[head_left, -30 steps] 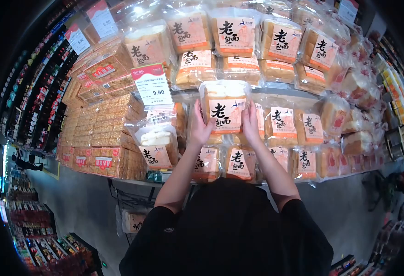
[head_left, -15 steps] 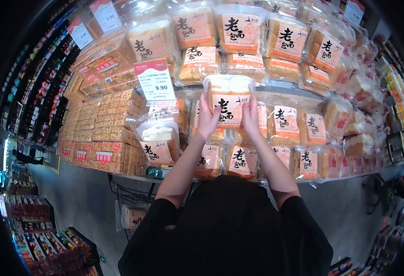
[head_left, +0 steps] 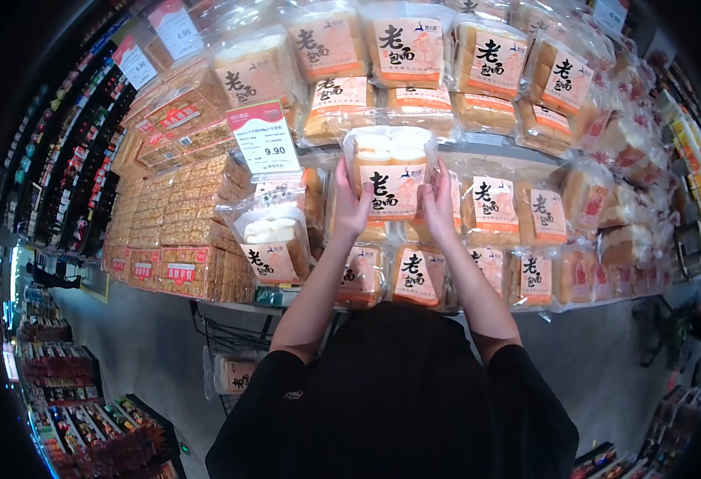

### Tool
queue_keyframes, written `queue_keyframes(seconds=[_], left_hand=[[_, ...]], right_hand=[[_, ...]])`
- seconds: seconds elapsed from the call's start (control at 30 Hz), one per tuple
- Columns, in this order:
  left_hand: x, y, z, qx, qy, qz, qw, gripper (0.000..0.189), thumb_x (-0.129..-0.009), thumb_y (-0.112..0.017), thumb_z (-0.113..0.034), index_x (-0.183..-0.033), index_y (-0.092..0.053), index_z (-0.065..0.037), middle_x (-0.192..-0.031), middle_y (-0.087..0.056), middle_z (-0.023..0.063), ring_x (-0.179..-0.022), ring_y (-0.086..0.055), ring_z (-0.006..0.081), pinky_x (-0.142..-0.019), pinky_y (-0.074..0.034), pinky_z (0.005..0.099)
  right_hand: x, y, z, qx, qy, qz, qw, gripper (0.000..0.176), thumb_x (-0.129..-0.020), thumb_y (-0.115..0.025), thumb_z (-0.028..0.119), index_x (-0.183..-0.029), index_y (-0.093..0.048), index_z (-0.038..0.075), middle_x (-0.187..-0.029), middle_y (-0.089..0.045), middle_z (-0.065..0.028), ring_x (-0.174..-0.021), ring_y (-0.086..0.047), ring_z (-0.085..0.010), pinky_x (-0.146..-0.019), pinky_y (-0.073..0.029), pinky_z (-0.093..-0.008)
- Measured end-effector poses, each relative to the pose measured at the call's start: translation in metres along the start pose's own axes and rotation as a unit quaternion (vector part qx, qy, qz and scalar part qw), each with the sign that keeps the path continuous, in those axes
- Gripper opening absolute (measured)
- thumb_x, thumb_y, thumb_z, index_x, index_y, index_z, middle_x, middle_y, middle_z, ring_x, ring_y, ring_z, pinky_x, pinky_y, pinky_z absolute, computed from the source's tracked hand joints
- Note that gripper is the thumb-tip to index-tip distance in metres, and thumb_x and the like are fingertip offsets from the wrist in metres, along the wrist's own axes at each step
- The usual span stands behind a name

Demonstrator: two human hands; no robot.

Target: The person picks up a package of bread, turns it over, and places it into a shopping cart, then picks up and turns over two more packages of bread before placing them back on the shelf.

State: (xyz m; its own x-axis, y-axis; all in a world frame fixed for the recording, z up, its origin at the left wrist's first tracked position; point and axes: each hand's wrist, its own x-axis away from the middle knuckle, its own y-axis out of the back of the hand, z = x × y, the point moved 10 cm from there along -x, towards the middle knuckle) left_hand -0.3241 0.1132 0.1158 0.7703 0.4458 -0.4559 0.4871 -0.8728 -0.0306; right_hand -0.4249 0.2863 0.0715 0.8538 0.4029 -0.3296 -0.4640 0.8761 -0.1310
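Between my two hands is a clear bag of bread (head_left: 393, 177) with an orange-and-cream label and black characters, held over the lower row of the display. My left hand (head_left: 352, 199) grips its left side, thumb on the front. On the opposite side, my right hand (head_left: 440, 201) presses in the same way. Beneath and around them lie similar bagged loaves, such as one with its label upright (head_left: 492, 209) to the right. Another bread bag (head_left: 274, 246) leans at the left, its white top showing.
A 9.90 price sign (head_left: 266, 142) stands left of my hands. Stacked packs of brown pastries (head_left: 178, 203) fill the left side. More bagged loaves (head_left: 410, 48) line the upper tier. Below the table edge, a bread bag (head_left: 234, 374) sits in a black wire rack.
The held bread bag has shifted slightly left and tilted, showing more of its white top. Both hands stay on its sides.
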Motion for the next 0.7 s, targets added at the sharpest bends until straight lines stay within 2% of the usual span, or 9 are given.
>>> queue_keyframes(seconds=[0.1,0.2,0.3,0.37,0.43,0.5,0.6,0.63,0.7], left_hand=[[0.015,0.012,0.006,-0.039,-0.018,-0.024,0.999,0.077,-0.09,-0.062,-0.01,-0.15,-0.016,0.004,-0.149,-0.035,0.0195,-0.137,-0.037,0.0268,-0.114,-0.029,0.0399],[0.05,0.032,-0.025,-0.146,-0.013,-0.103,0.984,0.066,-0.086,-0.061,-0.006,-0.145,-0.032,0.003,-0.143,-0.043,0.0186,-0.133,-0.043,0.0294,-0.112,-0.033,0.0406],[0.106,0.046,-0.067,-0.29,-0.108,-0.074,0.948,0.051,-0.083,-0.063,-0.007,-0.132,-0.05,0.002,-0.129,-0.055,0.0164,-0.117,-0.054,0.0287,-0.1,-0.043,0.0382],[0.15,0.069,-0.082,-0.281,-0.08,-0.121,0.949,0.037,-0.082,-0.065,-0.01,-0.117,-0.058,0.0,-0.112,-0.061,0.0133,-0.096,-0.059,0.0238,-0.086,-0.047,0.0344],[0.2,0.102,-0.089,-0.336,-0.06,-0.198,0.919,0.023,-0.084,-0.064,-0.009,-0.104,-0.061,-0.001,-0.102,-0.061,0.0107,-0.082,-0.057,0.0183,-0.075,-0.047,0.0302],[0.261,0.148,-0.085,-0.383,0.043,-0.292,0.875,0.009,-0.094,-0.056,-0.007,-0.097,-0.062,0.0,-0.096,-0.061,0.0073,-0.083,-0.056,0.0133,-0.075,-0.046,0.0258],[0.374,0.226,-0.063,-0.303,0.132,-0.465,0.821,0.019,-0.102,-0.052,-0.013,-0.087,-0.059,-0.003,-0.079,-0.059,-0.0003,-0.074,-0.052,0.007,-0.07,-0.044,0.0225],[0.404,0.246,-0.059,-0.302,0.149,-0.479,0.811,0.022,-0.1,-0.057,-0.015,-0.083,-0.057,-0.002,-0.083,-0.059,-0.0009,-0.077,-0.052,0.0045,-0.068,-0.044,0.0214],[0.465,0.282,-0.032,-0.323,0.25,-0.491,0.77,0.028,-0.099,-0.06,-0.028,-0.098,-0.06,0.0,-0.088,-0.063,0.007,-0.08,-0.059,0.0144,-0.076,-0.049,0.029]], right_hand=[[0.005,0.011,0.0,0.048,-0.009,-0.029,0.998,0.068,-0.1,-0.054,0.025,-0.154,-0.016,0.007,-0.15,-0.036,-0.0261,-0.138,-0.039,-0.033,-0.111,-0.034,-0.042],[0.011,0.024,0.016,0.086,-0.025,-0.062,0.994,0.065,-0.099,-0.056,0.022,-0.152,-0.021,0.006,-0.148,-0.038,-0.0255,-0.137,-0.04,-0.0326,-0.11,-0.036,-0.041],[0.021,0.038,0.028,0.069,-0.021,-0.089,0.993,0.063,-0.097,-0.06,0.018,-0.149,-0.026,0.005,-0.143,-0.043,-0.0229,-0.134,-0.043,-0.0303,-0.109,-0.037,-0.0395],[0.033,0.048,0.033,0.085,-0.013,-0.097,0.992,0.061,-0.097,-0.06,0.016,-0.148,-0.029,0.005,-0.139,-0.046,-0.0203,-0.131,-0.045,-0.0277,-0.108,-0.037,-0.0385],[0.044,0.052,0.041,0.133,-0.002,-0.088,0.987,0.057,-0.098,-0.06,0.017,-0.146,-0.031,0.006,-0.137,-0.049,-0.0173,-0.129,-0.047,-0.0246,-0.106,-0.037,-0.0375],[0.058,0.052,0.041,0.101,0.001,-0.074,0.992,0.056,-0.095,-0.062,0.01,-0.144,-0.033,0.005,-0.133,-0.05,-0.0155,-0.122,-0.049,-0.0209,-0.101,-0.04,-0.0335],[0.078,0.046,0.041,0.116,0.003,-0.007,0.993,0.056,-0.094,-0.062,0.005,-0.142,-0.035,0.004,-0.128,-0.053,-0.0141,-0.119,-0.051,-0.0206,-0.1,-0.041,-0.0341],[0.085,0.043,0.042,0.117,0.001,0.013,0.993,0.055,-0.093,-0.062,0.003,-0.142,-0.035,0.004,-0.127,-0.054,-0.0138,-0.119,-0.051,-0.0205,-0.1,-0.041,-0.0341],[0.101,0.039,0.042,0.115,-0.008,0.04,0.993,0.054,-0.092,-0.061,0.001,-0.141,-0.037,0.003,-0.125,-0.055,-0.0131,-0.119,-0.051,-0.0208,-0.101,-0.04,-0.0345]])
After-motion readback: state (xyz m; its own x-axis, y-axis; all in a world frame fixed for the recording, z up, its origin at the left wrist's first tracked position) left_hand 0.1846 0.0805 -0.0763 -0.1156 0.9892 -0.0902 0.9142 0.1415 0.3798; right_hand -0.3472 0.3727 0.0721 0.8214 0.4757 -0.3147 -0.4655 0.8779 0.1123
